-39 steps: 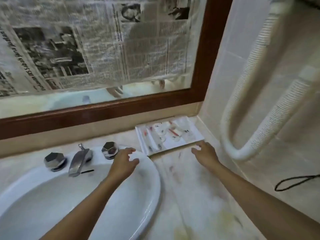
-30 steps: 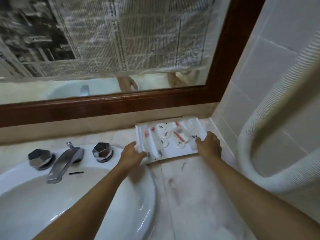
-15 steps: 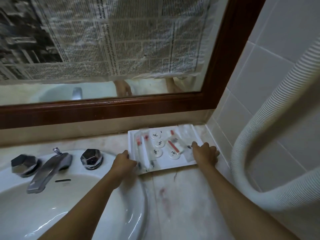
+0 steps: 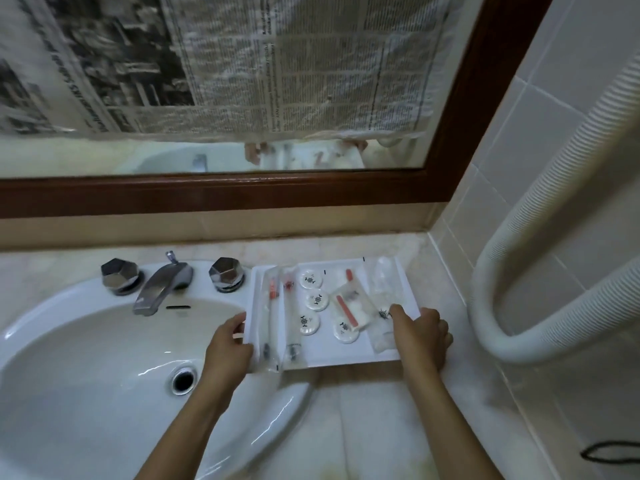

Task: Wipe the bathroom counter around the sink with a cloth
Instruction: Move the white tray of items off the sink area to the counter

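Observation:
A white tray (image 4: 349, 358) of wrapped toiletries, with round soaps and packets, is held over the right rim of the white sink (image 4: 86, 358) and the marble counter (image 4: 398, 427). My left hand (image 4: 227, 344) grips the tray's left edge. My right hand (image 4: 420, 336) grips its right front corner, thumb on top. The tray looks lifted slightly, its left part over the basin rim. No cloth is in view.
A chrome faucet (image 4: 161, 285) stands between two faceted knobs (image 4: 119, 275) (image 4: 227, 277) at the back of the sink. A wood-framed mirror (image 4: 242, 192) covered with newspaper hangs behind. A white ribbed hose (image 4: 540, 271) loops against the tiled right wall. A black cord (image 4: 609, 452) lies at the right.
Both hands reached to the tray in the back right corner, took hold of its two sides, and have pulled it forward and left, away from the wall, partly over the sink rim.

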Demonstrator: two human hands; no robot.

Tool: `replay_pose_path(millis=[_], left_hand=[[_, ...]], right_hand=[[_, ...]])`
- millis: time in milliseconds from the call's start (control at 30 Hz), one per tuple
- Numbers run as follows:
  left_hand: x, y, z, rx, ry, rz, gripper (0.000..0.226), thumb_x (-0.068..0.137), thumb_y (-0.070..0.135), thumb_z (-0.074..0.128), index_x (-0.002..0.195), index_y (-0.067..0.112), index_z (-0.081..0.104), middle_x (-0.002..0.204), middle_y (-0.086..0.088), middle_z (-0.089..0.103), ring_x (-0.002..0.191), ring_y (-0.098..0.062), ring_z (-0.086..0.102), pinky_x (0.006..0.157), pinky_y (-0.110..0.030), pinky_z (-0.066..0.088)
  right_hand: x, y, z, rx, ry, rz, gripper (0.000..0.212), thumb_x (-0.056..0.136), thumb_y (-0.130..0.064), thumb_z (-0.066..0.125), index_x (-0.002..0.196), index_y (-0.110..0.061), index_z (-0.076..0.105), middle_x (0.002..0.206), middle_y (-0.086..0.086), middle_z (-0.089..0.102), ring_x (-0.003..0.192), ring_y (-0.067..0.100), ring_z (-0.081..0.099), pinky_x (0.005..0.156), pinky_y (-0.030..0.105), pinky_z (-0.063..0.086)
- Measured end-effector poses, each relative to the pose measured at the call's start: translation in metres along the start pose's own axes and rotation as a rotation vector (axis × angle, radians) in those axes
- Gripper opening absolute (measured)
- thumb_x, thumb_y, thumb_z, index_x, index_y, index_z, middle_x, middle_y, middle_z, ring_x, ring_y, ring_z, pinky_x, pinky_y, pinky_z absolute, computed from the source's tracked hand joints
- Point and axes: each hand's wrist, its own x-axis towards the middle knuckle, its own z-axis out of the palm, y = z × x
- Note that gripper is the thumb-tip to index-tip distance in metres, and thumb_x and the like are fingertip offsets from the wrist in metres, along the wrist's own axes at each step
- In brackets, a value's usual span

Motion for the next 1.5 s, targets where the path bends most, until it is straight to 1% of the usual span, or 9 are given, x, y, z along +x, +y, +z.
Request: replay_pose_path(millis=[133,267,467,700,800,900,1100,1267,1500], left_hand=[[-0.055,-0.03,-0.048,-0.039,0.077,-0.014,0.057,0.081,-0.013,0.045,0.117,0.028,0.059,0.101,-0.002,0.067,0.083,-0.022,0.066,0.055,-0.03,0.052],[-0.108,-0.071,-0.105,-0.094,0.181,-0.006,0.055,0.072,-0.002,0.052,0.113,0.033,0.063,0.106,-0.004,0.067,0.089,-0.023,0.066,0.066,-0.037,0.057],[-0.177,-0.138,-0.21,-0.188,0.301,-0.025,0.056,0.079,-0.015,0.053,0.115,0.027,0.061,0.106,-0.007,0.066,0.093,-0.022,0.064,0.066,-0.036,0.056],[-0.255,-0.193,-0.331,-0.266,0.459,-0.031,0.056,0.081,-0.013,0.063,0.129,0.016,0.055,0.102,-0.006,0.061,0.086,-0.017,0.061,0.051,-0.018,0.052],[-0.28,-0.213,-0.376,-0.299,0.533,-0.067,0.056,0.081,-0.012,0.064,0.13,0.013,0.056,0.102,-0.005,0.062,0.088,-0.019,0.062,0.059,-0.027,0.055],[-0.3,-0.227,-0.417,-0.345,0.622,-0.087,0.052,0.085,-0.011,0.061,0.13,0.015,0.057,0.102,-0.002,0.063,0.087,-0.018,0.064,0.064,-0.031,0.057],[-0.313,-0.257,-0.485,-0.4,0.786,-0.123,0.048,0.088,-0.008,0.06,0.13,0.015,0.058,0.104,-0.002,0.064,0.091,-0.02,0.064,0.061,-0.025,0.051],[-0.288,-0.274,-0.55,-0.417,0.896,-0.193,0.052,0.087,-0.008,0.061,0.133,0.014,0.056,0.106,0.0,0.064,0.093,-0.022,0.064,0.072,-0.033,0.055],[-0.242,-0.282,-0.64,-0.452,1.0,-0.288,0.055,0.086,-0.007,0.063,0.135,0.017,0.054,0.108,0.0,0.063,0.095,-0.019,0.063,0.075,-0.036,0.057]], right_hand=[[-0.06,0.016,0.0,0.071,-0.06,-0.004,0.065,0.066,-0.051,0.054,0.119,-0.014,0.056,0.121,0.009,0.054,0.114,0.032,0.042,0.082,0.039,0.041],[-0.127,0.028,0.009,0.079,-0.122,-0.033,0.048,0.079,-0.04,0.061,0.119,-0.014,0.057,0.12,0.01,0.054,0.114,0.032,0.041,0.086,0.041,0.039],[-0.246,0.029,0.041,0.077,-0.222,-0.139,0.047,0.077,-0.041,0.061,0.114,-0.013,0.057,0.117,0.01,0.055,0.114,0.032,0.042,0.086,0.042,0.04],[-0.378,0.016,0.095,0.052,-0.378,-0.312,0.057,0.064,-0.055,0.05,0.105,-0.018,0.061,0.104,0.007,0.06,0.1,0.033,0.054,0.086,0.046,0.05],[-0.425,0.005,0.12,0.003,-0.441,-0.4,0.045,0.075,-0.046,0.055,0.106,-0.015,0.063,0.102,0.01,0.059,0.098,0.033,0.052,0.08,0.041,0.046],[-0.472,-0.008,0.146,-0.013,-0.53,-0.455,0.053,0.063,-0.052,0.047,0.097,-0.016,0.065,0.1,0.011,0.059,0.097,0.033,0.051,0.077,0.041,0.047],[-0.542,-0.033,0.21,-0.033,-0.673,-0.543,0.042,0.078,-0.039,0.057,0.11,-0.011,0.06,0.116,0.009,0.05,0.115,0.031,0.04,0.083,0.043,0.041],[-0.591,-0.066,0.289,-0.036,-0.791,-0.588,0.046,0.055,-0.054,0.046,0.08,-0.017,0.053,0.1,0.011,0.059,0.102,0.035,0.053,0.069,0.042,0.043],[-0.656,-0.136,0.394,-0.088,-0.85,-0.708,0.041,0.068,-0.044,0.05,0.093,-0.016,0.065,0.095,0.009,0.059,0.097,0.03,0.049,0.073,0.044,0.05]])
